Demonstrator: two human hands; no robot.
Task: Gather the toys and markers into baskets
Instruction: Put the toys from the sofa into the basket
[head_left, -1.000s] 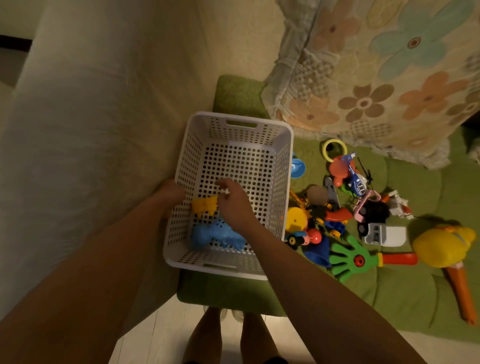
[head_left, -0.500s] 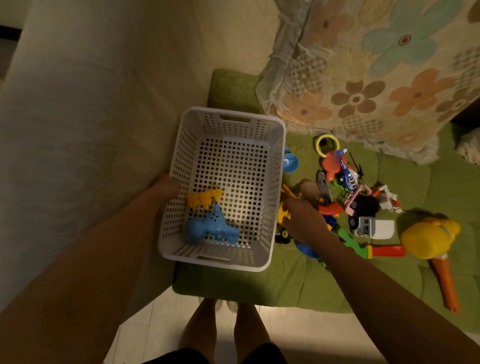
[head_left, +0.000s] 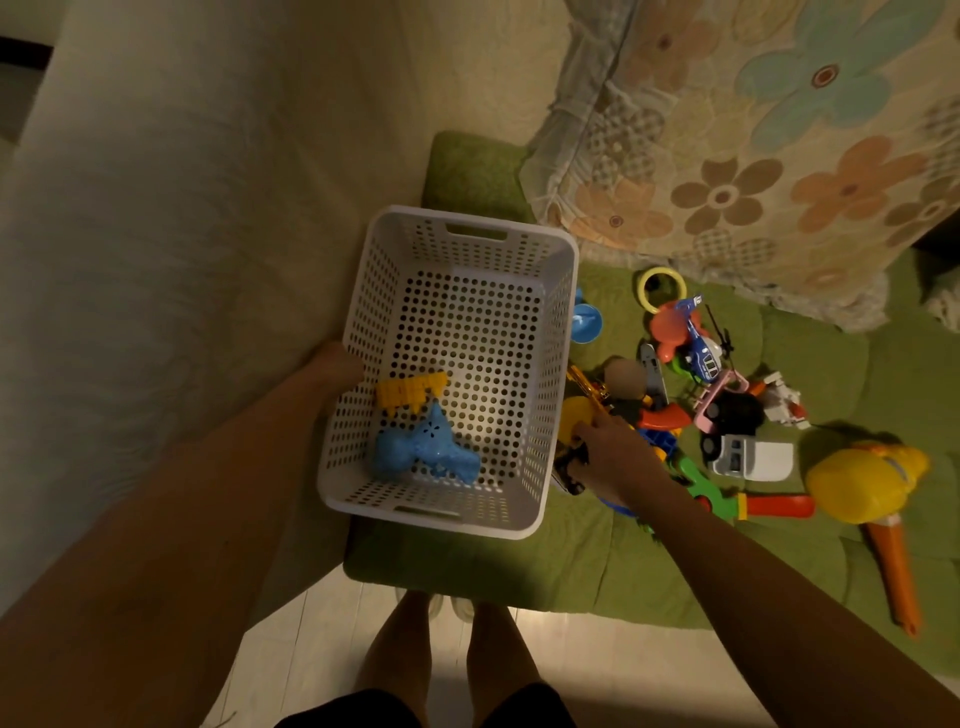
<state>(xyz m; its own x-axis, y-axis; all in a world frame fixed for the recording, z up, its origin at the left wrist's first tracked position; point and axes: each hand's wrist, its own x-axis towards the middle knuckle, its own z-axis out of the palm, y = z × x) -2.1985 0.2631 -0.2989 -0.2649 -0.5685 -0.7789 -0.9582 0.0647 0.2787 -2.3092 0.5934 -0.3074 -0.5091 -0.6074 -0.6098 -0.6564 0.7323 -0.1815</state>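
My right hand (head_left: 608, 457) grasping a yellow wheeled toy (head_left: 574, 418), white basket (head_left: 548, 364) just left of it, my left hand (head_left: 337, 366) on the basket's outer wall, grip hidden from me.

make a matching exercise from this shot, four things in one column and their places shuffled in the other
1. blue toy
2. yellow ring
3. left hand
4. yellow toy hammer

A. on the green mat by the floral quilt's edge
B. holding the white basket's left wall
C. inside the basket, beside a yellow piece
D. far right on the mat, orange handle toward the camera

Pairs: 1-C, 2-A, 3-B, 4-D
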